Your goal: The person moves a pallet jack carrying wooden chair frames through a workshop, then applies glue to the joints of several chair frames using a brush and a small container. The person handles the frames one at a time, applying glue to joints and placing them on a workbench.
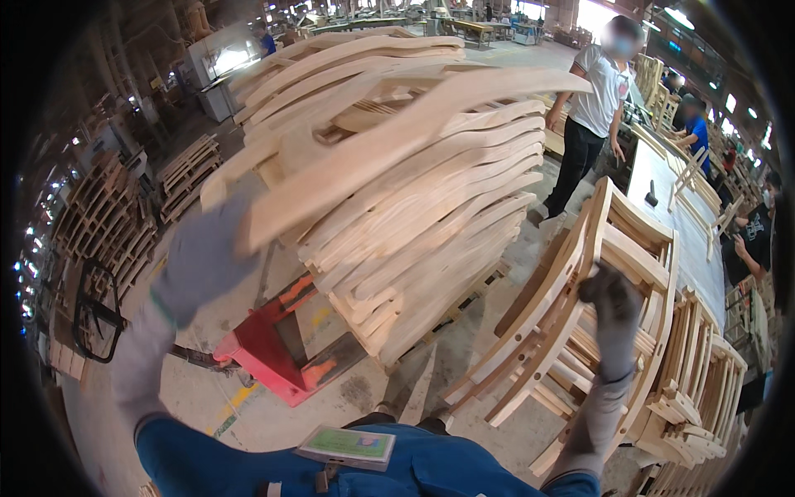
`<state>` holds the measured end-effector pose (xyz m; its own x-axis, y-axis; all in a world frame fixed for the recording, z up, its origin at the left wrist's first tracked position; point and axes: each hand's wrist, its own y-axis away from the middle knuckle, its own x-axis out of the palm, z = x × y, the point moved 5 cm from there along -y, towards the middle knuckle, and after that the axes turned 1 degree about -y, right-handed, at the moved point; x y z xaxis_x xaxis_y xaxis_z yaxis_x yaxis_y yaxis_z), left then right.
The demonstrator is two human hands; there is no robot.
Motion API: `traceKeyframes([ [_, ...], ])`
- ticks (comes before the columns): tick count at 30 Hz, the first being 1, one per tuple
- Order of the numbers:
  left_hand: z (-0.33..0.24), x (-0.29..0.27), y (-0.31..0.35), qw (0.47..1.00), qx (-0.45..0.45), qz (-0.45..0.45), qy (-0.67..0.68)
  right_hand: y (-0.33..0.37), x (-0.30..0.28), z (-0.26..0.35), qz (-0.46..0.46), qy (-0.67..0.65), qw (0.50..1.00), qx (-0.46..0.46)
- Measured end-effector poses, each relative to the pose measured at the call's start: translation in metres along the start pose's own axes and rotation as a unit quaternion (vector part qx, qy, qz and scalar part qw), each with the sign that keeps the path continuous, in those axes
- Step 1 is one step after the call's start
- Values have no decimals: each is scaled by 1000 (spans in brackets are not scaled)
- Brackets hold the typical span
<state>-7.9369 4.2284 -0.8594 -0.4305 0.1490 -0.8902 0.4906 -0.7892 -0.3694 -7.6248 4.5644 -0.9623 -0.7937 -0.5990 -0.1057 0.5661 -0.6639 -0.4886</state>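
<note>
Curved wooden piece (397, 153) runs diagonally before the stack of curved wooden parts (431, 207), the largest item, from left of centre to upper right of centre. Slatted wooden frames (538, 364) occupy the right; a red pallet jack (277, 352) sits lower left of centre.

Handling: a long piece held at one end probably calls for a firm wrist. Keep the far end clear of the stack and of the standing person (592, 91) at upper right.

Pose: left hand (203, 269) reaches forward at left of centre, its grip grasping the near end, finger detail blurred. Right hand (613, 302) is raised right of centre, fingers curled at the nearest frame; whether its grip clasps it cannot be told.
</note>
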Motion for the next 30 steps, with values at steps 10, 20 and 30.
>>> traceKeyframes([
  [10,21,107,200,996,14,-85,33,-207,237,81,345,427,784,-290],
  [20,59,242,233,987,-72,-45,139,-137,328,-25,221,258,937,76],
  [30,154,136,193,932,-193,-244,-184,-2,160,50,62,-11,983,172],
])
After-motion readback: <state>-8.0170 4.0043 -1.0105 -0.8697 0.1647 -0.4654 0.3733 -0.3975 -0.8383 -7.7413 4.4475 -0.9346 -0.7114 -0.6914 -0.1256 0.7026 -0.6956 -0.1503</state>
